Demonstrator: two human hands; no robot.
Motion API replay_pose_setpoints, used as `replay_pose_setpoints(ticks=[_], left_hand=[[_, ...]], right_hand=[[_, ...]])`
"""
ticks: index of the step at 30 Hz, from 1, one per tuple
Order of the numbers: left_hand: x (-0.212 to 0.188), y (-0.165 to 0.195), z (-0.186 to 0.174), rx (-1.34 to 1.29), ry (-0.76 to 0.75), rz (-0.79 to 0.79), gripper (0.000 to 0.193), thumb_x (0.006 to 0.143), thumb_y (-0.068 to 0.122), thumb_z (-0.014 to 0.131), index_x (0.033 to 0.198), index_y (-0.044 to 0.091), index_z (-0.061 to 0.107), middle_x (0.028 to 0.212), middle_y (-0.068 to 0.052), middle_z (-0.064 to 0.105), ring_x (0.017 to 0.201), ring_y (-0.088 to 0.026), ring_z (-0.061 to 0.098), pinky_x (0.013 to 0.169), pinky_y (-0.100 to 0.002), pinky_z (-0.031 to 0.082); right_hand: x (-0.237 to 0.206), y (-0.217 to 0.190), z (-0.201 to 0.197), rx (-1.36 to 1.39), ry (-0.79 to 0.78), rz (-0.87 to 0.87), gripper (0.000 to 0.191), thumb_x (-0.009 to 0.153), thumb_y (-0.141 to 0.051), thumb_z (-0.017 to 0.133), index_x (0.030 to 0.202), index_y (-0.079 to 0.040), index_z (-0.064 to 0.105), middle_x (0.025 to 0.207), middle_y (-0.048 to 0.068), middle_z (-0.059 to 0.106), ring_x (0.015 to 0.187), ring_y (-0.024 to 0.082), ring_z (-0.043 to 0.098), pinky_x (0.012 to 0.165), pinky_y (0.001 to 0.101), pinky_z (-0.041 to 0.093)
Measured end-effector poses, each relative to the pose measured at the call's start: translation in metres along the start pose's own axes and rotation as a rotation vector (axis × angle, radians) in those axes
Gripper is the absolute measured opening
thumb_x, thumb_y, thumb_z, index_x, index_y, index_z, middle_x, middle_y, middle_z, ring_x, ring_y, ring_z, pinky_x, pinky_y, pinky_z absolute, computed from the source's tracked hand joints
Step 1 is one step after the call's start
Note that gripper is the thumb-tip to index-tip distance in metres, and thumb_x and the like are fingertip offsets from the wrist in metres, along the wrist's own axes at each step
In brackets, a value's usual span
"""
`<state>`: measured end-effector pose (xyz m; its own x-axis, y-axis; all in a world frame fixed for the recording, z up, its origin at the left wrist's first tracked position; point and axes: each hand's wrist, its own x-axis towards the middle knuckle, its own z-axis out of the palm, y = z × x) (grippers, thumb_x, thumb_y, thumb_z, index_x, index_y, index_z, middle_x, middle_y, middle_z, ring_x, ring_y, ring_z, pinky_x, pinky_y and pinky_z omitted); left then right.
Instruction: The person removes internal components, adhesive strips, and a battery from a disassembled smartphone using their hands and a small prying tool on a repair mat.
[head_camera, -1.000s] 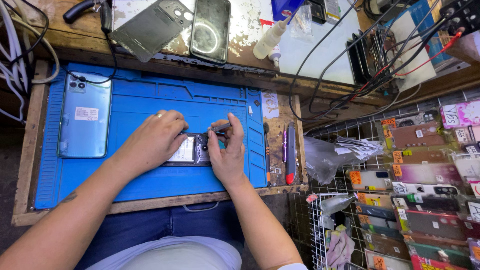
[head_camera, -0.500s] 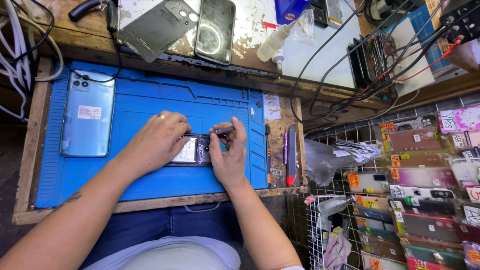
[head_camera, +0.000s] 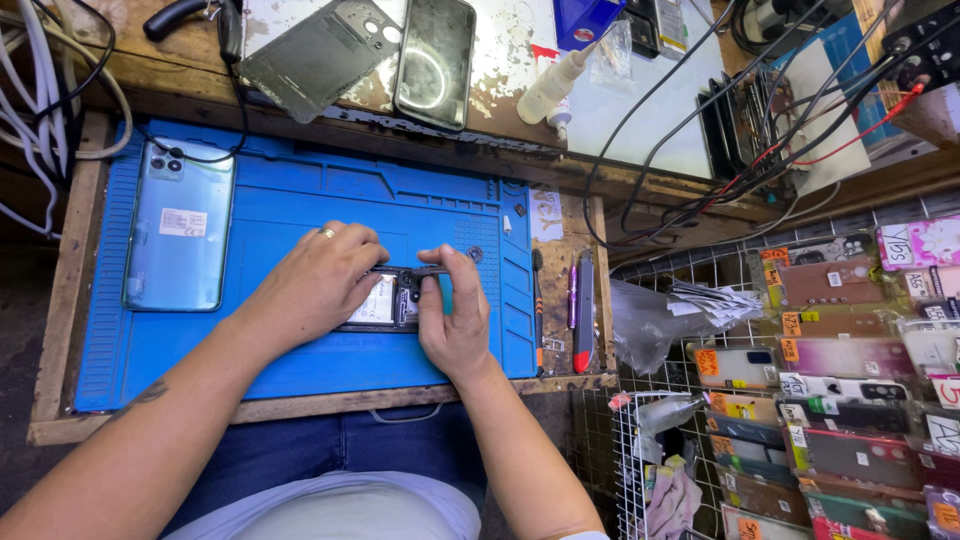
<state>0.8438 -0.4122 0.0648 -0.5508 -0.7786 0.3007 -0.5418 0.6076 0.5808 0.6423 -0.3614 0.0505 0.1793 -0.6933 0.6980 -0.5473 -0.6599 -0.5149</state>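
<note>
The opened phone (head_camera: 385, 300) lies on the blue mat (head_camera: 300, 210), just right of the mat's centre. The left hand (head_camera: 315, 280) lies curled over the phone's left part, fingers bent down onto it, pinning it to the mat. The right hand (head_camera: 452, 315) sits at the phone's 3 o'clock side, thumb and fingers pinched shut on a thin dark tool (head_camera: 432, 270) whose tip points toward 9 o'clock across the phone's top edge. A pale blue phone (head_camera: 180, 238) rests face down at 9 o'clock on the mat, well apart. At 12 o'clock, on the wooden bench beyond the mat, lie a grey back cover (head_camera: 320, 55) and a black phone (head_camera: 435, 60). Pens (head_camera: 583, 315) lie at 3 o'clock, just off the mat
</note>
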Motion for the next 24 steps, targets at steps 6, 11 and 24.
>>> replay_pose_setpoints(ticks=[6,11,24], left_hand=[[-0.001,0.009,-0.009,0.065,-0.029,0.121,0.037,0.077,0.028,0.076,0.109,0.01,0.073,0.109,-0.01,0.066,0.101,-0.031,0.06,0.085,-0.045,0.047],[0.005,0.015,-0.016,0.212,-0.123,0.135,0.042,0.075,0.032,0.077,0.11,0.011,0.071,0.102,-0.007,0.065,0.098,-0.027,0.061,0.08,-0.043,0.047],[0.044,-0.004,-0.017,0.375,-0.289,0.257,0.038,0.083,0.041,0.071,0.105,0.009,0.07,0.094,-0.007,0.064,0.093,-0.026,0.064,0.074,-0.042,0.048]], right_hand=[[0.001,0.002,0.004,0.115,0.003,0.11,0.062,0.1,0.015,0.056,0.153,-0.008,0.034,0.124,0.017,0.06,0.109,0.025,0.066,0.097,0.0364,0.057],[0.004,0.008,0.005,0.042,-0.002,0.076,0.067,0.097,0.014,0.063,0.152,-0.01,0.035,0.122,0.017,0.055,0.107,0.026,0.063,0.092,0.0343,0.058],[0.013,0.043,0.013,0.141,0.013,0.209,0.069,0.1,0.016,0.059,0.158,-0.01,0.032,0.123,0.015,0.06,0.11,0.024,0.066,0.097,0.0346,0.057]])
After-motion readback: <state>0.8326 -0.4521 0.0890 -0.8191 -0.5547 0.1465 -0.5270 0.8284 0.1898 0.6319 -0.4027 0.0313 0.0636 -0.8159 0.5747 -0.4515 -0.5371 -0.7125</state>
